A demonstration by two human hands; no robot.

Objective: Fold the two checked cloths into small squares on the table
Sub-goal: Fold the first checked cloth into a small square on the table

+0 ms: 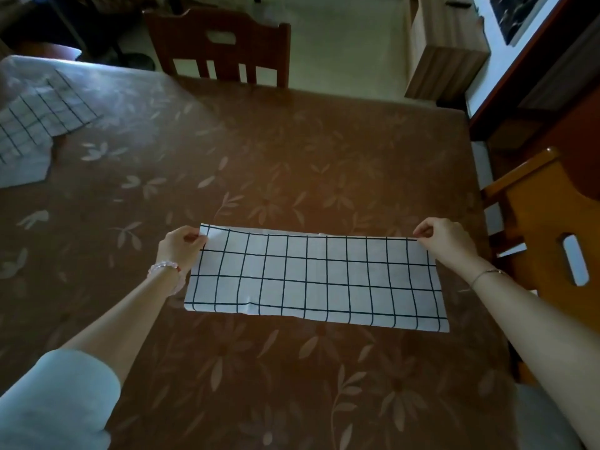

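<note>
A white cloth with a black check [316,277] lies folded into a long strip across the brown flowered table [259,157], in front of me. My left hand [180,246] pinches its far left corner. My right hand [444,240] pinches its far right corner. Both far corners are slightly lifted off the table while the near edge rests on it. A second checked cloth [35,125] lies rumpled and unfolded at the table's far left, partly cut off by the frame's edge.
A dark wooden chair [224,43] stands at the table's far side. An orange wooden chair [552,222] stands at the right side. A light wooden cabinet [441,50] is on the floor beyond the table.
</note>
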